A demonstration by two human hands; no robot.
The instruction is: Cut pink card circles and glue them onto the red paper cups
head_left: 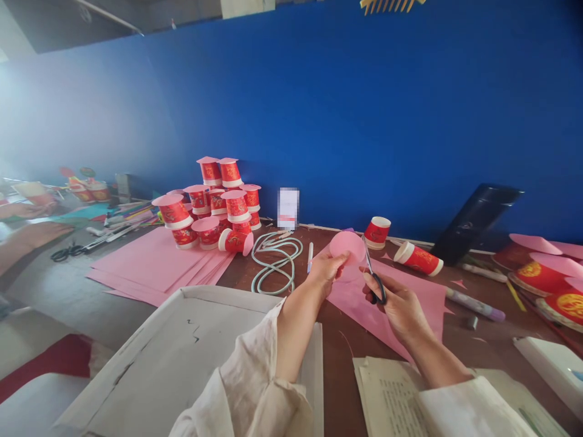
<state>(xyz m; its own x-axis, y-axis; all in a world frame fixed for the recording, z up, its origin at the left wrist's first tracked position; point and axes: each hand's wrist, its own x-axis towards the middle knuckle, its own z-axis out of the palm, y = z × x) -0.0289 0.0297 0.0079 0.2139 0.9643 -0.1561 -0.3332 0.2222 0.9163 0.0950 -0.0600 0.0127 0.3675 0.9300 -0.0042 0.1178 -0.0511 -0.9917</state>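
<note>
My left hand [330, 270] pinches the lower edge of a round piece of pink paper [347, 244], held up over the table. In my right hand [401, 303] is a pair of scissors [377, 285] with dark handles. Their blades point up and touch or lie close to the paper's right edge; how far apart they are is hard to make out. Beneath both hands lies a pink sheet [410, 291]. Just behind stand an upright red paper cup [377, 233] and another red cup [419, 258] on its side.
Stacked red cups [237, 206] with pink paper tops stand left of a coiled pale cable [277, 261]. Pink sheets [150, 261] lie in front of them. A white box lid [182, 352] and printed papers [387, 388] are near me. Another person's hands [36, 240] are at far left.
</note>
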